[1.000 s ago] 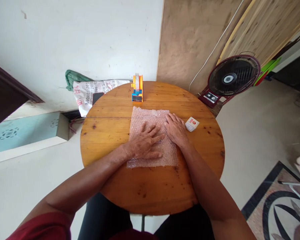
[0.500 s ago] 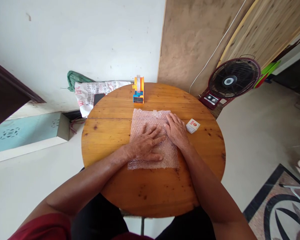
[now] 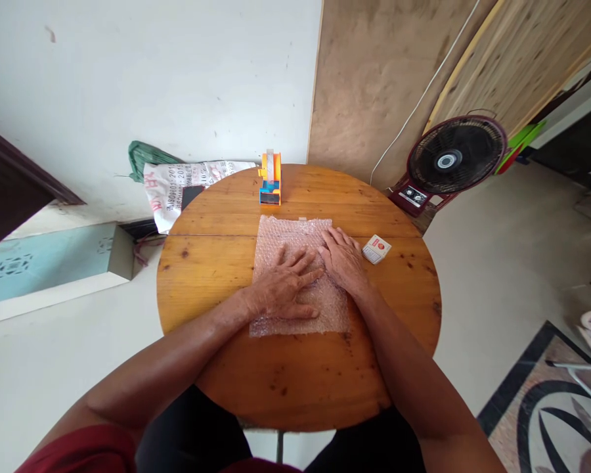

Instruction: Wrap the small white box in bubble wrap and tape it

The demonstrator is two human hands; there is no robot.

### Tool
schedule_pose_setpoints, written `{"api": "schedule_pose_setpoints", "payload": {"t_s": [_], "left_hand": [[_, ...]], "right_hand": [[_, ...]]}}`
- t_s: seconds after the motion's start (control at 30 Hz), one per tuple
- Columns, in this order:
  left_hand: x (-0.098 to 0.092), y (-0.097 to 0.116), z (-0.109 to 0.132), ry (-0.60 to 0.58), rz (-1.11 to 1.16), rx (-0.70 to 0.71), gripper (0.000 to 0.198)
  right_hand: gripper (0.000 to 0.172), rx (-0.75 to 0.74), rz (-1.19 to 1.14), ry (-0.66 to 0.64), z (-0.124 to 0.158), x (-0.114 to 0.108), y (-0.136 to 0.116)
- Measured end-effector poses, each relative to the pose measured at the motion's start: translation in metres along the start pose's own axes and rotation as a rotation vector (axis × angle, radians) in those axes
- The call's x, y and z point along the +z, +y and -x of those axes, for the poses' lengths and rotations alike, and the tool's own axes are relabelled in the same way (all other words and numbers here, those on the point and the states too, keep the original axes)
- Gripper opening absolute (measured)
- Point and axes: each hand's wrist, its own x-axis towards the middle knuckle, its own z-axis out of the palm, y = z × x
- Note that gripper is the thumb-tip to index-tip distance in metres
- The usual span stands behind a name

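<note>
Bubble wrap [image 3: 328, 304] lying longer front-to-back; left hand [image 3: 285, 289] resting splayed mid-sheet, right hand [image 3: 343, 257] open over right edge, neither gripping.

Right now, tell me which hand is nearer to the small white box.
Right. The right hand rests on the bubble wrap's right edge, just beside the small white box; the left hand lies farther left, on the bubble wrap.

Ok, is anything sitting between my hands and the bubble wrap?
Nothing visible. Your left hand lies spread on the bubble wrap, and your right hand rests along its right side. The small box is off to the right and the tape dispenser stands past the far edge; neither comes between.
</note>
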Motion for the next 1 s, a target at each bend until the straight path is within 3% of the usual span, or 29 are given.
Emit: {"api": "schedule_pose_setpoints", "payload": {"t_s": [0.33,1.0], "left_hand": [[-0.0009,0.0004,0.0005,-0.003,0.017,0.001,0.090],[-0.0068,0.0017,0.0017,-0.022,0.038,0.010,0.092]], "right_hand": [[0.049,-0.014,0.014,-0.043,-0.0005,-0.0003,0.0005],[0.046,-0.033,0.045,0.008,-0.0037,-0.0001,0.0057]]}}
